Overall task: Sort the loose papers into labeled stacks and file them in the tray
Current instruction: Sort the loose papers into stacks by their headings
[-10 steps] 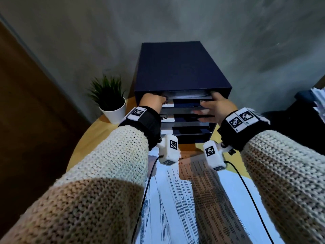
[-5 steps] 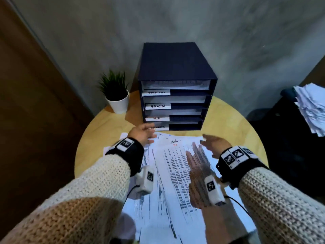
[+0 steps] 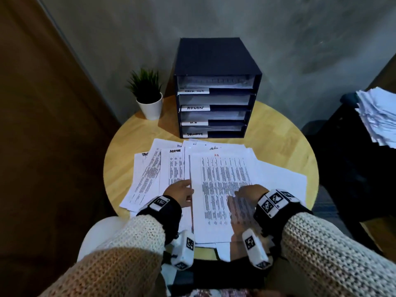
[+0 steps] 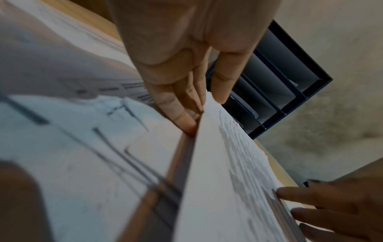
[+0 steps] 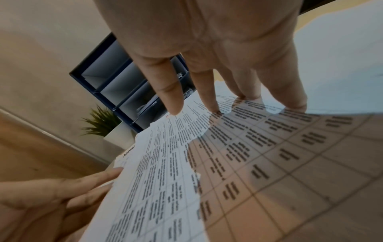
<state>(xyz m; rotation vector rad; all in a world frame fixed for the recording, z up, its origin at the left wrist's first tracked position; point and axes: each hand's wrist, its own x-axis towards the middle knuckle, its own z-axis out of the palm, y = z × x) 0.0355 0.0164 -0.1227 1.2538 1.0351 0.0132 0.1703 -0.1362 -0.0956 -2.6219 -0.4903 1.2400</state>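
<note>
Loose printed sheets [image 3: 150, 174] lie fanned over the round wooden table [image 3: 278, 136], with headings written at their tops. The top sheet [image 3: 220, 174], marked "H.R" in red, lies in the middle. My left hand [image 3: 182, 191] is at that sheet's left edge. In the left wrist view its fingers [image 4: 186, 117] are under the slightly lifted edge, with one digit on the other side. My right hand [image 3: 250, 191] lies flat on the sheet, fingers [image 5: 209, 98] straight. The dark blue filing tray [image 3: 216, 56] stands behind, its four slots labelled and holding papers.
A small potted plant [image 3: 149, 97] in a white pot stands left of the tray. A ragged pile of papers [image 3: 379, 114] sits on a dark surface off the table's right side. A grey wall is close behind, with brown wood at the left.
Both hands have drawn back from the tray's slots to the papers on the table. The left hand has reached the top sheet's edge and the right has settled on it.
</note>
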